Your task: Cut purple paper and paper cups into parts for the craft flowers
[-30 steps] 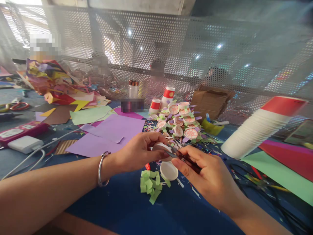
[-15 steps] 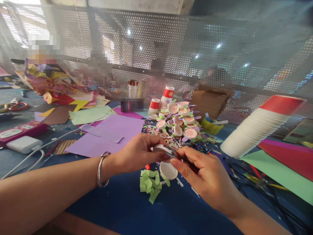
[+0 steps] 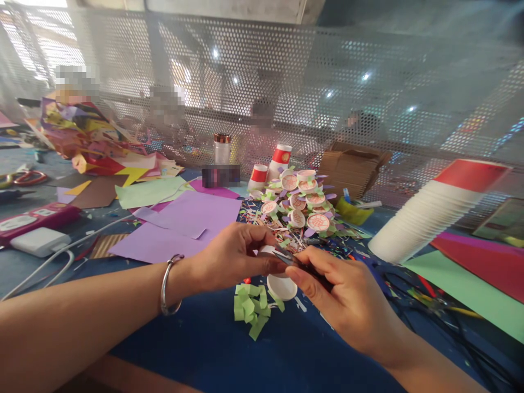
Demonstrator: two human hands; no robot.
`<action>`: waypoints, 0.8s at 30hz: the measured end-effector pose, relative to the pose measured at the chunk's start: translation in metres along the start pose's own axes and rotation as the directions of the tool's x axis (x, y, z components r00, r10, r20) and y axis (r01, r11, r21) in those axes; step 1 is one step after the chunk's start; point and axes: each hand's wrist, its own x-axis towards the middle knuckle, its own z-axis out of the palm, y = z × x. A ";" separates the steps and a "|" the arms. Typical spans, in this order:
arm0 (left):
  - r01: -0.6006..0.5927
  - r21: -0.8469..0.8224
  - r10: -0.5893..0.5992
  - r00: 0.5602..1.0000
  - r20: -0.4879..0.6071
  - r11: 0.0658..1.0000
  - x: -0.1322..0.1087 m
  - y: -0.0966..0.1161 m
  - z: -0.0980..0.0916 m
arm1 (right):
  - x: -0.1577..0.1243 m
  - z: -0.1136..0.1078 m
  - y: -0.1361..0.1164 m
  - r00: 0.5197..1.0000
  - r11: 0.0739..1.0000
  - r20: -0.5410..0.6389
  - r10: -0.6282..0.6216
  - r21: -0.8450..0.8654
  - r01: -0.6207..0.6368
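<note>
My left hand (image 3: 235, 254), with a silver bracelet on the wrist, is closed around a small white round paper piece (image 3: 267, 250) held above the blue table. My right hand (image 3: 347, 297) is closed on a pair of scissors (image 3: 305, 266) whose blades meet the white piece. Just below the hands, a white paper-cup bottom disc (image 3: 281, 287) lies on the table beside a small heap of green paper strips (image 3: 249, 308).
A pile of decorated cup-bottom discs with green and purple petals (image 3: 301, 199) sits behind the hands. A lying stack of red-rimmed paper cups (image 3: 438, 210) is at the right. Purple paper sheets (image 3: 184, 224), green and red sheets (image 3: 483, 278), a white charger (image 3: 39, 241) and a perforated screen (image 3: 286, 82) surround the spot.
Both hands have stayed nearly in place; the left hand has turned the white piece slightly against the scissors.
</note>
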 end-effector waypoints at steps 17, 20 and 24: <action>-0.059 -0.098 0.056 0.998 -0.027 0.993 0.006 -0.010 -0.001 | 0.004 0.000 0.005 0.972 0.957 -0.097 0.215 0.220 -0.190; -0.088 -0.020 0.087 0.994 -0.062 0.996 0.006 -0.010 -0.002 | 0.007 0.001 0.008 0.955 0.903 -0.062 0.289 0.348 -0.251; -0.256 0.162 0.272 0.959 -0.082 0.953 0.003 -0.007 -0.002 | 0.009 0.006 0.011 0.938 0.830 0.047 0.343 0.453 -0.326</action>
